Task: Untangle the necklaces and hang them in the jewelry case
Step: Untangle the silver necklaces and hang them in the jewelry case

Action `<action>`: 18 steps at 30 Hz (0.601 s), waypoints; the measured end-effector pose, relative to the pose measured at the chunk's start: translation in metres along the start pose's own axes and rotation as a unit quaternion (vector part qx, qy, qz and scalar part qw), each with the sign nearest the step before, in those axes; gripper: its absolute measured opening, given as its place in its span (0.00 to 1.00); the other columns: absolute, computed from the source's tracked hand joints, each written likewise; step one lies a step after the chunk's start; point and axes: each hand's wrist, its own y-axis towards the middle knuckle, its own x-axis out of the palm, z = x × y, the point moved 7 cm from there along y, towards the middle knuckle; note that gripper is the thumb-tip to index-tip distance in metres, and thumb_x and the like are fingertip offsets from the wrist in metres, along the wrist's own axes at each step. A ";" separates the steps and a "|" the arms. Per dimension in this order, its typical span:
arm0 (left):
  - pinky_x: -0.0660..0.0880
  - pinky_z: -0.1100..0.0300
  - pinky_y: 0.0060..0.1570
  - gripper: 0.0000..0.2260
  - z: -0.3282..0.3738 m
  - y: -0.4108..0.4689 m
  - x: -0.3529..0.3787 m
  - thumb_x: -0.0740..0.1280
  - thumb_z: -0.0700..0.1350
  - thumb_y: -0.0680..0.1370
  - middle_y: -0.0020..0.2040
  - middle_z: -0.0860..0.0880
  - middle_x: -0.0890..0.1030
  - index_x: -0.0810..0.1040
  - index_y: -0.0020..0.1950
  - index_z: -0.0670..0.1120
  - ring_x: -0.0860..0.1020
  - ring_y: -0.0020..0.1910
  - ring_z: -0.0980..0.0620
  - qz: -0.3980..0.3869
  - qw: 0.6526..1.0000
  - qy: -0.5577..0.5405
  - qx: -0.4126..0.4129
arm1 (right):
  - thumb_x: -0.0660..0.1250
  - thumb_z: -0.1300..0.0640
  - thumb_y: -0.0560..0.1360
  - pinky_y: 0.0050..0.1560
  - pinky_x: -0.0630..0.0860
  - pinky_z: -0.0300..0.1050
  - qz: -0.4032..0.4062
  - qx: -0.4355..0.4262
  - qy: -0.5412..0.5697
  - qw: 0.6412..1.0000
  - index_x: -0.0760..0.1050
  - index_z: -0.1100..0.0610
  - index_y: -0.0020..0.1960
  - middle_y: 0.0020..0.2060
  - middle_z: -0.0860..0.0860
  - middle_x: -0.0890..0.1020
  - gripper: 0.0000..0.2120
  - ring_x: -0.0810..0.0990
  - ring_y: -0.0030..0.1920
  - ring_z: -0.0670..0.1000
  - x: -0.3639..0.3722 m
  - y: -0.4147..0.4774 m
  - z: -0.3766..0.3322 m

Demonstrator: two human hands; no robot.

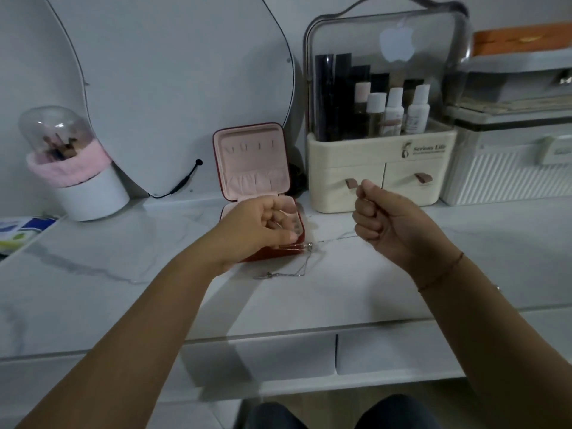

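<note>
The white marble table (pixel 93 274) carries a curved mirror (pixel 170 88) and a cream cosmetics box (pixel 380 181), and between them the red jewelry case (pixel 252 162) stands open with its pink-lined lid upright. The left hand (pixel 260 224) hovers over the case's tray, its curled fingers pinching the silver necklaces (pixel 270 274), whose tangle lies on the table just in front of the case. The right hand (pixel 383 221) is clenched round one thin strand drawn off to the right.
</note>
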 end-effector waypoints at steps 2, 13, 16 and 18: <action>0.75 0.69 0.44 0.13 0.003 -0.002 0.009 0.75 0.39 0.71 0.47 0.50 0.83 0.81 0.54 0.48 0.78 0.39 0.62 -0.031 0.996 0.084 -0.005 | 0.62 0.52 0.75 0.24 0.63 0.34 -0.018 -0.006 -0.018 1.000 0.74 0.56 0.42 0.28 0.47 0.68 0.08 0.62 0.25 0.43 0.007 0.000 -0.008; 0.76 0.70 0.51 0.08 0.011 -0.013 0.030 0.69 0.37 0.76 0.45 0.52 0.85 0.83 0.51 0.48 0.82 0.46 0.60 -0.041 0.991 0.127 -0.001 | 0.63 0.52 0.73 0.24 0.59 0.34 -0.019 -0.031 -0.084 0.996 0.73 0.59 0.44 0.28 0.49 0.69 0.09 0.62 0.24 0.43 0.014 -0.012 -0.021; 0.76 0.61 0.53 0.08 0.010 -0.015 0.035 0.70 0.39 0.75 0.45 0.49 0.85 0.84 0.50 0.50 0.82 0.47 0.53 -0.054 0.987 0.149 -0.005 | 0.63 0.53 0.73 0.24 0.59 0.34 -0.016 -0.032 -0.080 0.996 0.73 0.59 0.43 0.28 0.49 0.69 0.09 0.62 0.24 0.43 0.014 -0.014 -0.020; 0.77 0.61 0.55 0.07 0.009 -0.016 0.036 0.72 0.41 0.74 0.44 0.54 0.85 0.85 0.50 0.51 0.82 0.47 0.57 -0.054 0.985 0.161 -0.009 | 0.64 0.53 0.73 0.24 0.59 0.33 -0.015 -0.032 -0.079 0.996 0.73 0.59 0.43 0.28 0.49 0.69 0.09 0.62 0.24 0.43 0.015 -0.015 -0.019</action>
